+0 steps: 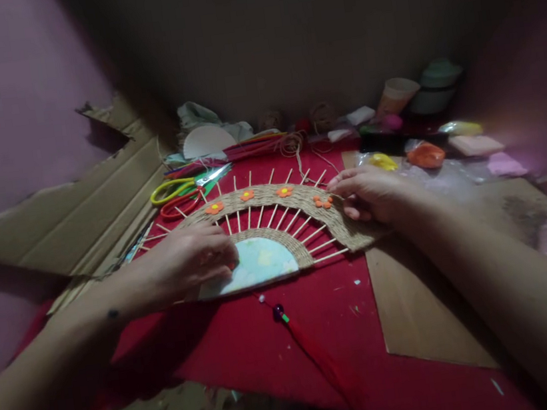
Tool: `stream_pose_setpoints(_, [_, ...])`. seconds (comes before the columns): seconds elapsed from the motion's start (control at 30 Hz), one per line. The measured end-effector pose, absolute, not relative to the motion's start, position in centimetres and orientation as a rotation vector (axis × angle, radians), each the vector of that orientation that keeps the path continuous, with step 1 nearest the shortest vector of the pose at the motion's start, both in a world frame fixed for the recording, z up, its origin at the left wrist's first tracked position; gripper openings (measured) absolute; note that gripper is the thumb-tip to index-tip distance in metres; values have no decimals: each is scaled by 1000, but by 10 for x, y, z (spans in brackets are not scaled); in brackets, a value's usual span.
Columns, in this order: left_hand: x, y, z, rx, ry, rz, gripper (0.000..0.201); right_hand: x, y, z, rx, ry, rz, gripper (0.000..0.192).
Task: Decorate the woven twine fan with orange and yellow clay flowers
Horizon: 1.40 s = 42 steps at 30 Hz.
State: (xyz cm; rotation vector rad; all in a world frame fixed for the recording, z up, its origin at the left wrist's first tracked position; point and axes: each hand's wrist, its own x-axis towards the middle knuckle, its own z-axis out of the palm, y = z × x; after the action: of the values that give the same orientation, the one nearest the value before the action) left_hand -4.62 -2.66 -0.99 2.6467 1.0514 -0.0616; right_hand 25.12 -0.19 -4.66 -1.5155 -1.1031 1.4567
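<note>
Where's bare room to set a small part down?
Red cloth left of the tassel, near side of the left hand: free, partly shadowed. Cardboard between its left edge and the right forearm: bare. Between tassel and cardboard: open bar a few specks. Crowded: behind the fan, scissors across to cup.

Open way in at 6 o'clock; clutter from 10 to 2.
With the fan (261, 264) as dial centre, the tabletop (251, 342) gives low, open room between 5 and 7, crossed by the tassel (318, 354) toward 5. Stick ends fringe the rim from 10 to 1; scissors (178, 192) crowd it at 10, cord (290, 142) at 1, a cup (396, 96) farther out at 2. Left hand (204, 254) blocks 9, right hand (366, 196) 2 to 3.
</note>
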Motion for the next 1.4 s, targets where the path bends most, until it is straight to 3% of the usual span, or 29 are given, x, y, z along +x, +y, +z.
stream_pose_setpoints(0.27, [-47,-19,-13,2674,1031,38,20,252,1,-47,-1447,-984,1515,14])
stream_pose_setpoints(0.5, [25,19,5,2659,1007,455,18,254,2,-43,-1406,-872,1614,18])
stream_pose_setpoints(0.77, [89,52,-13,2580,943,446,14,260,6,-44,-1328,-802,1717,12])
stream_pose_setpoints(1.13, [99,63,-29,2849,858,329,10,260,9,-44,-1288,-797,1740,11])
stream_pose_setpoints(1.4, [99,51,-36,3169,743,284,19,261,10,-48,-1249,-799,1750,14])
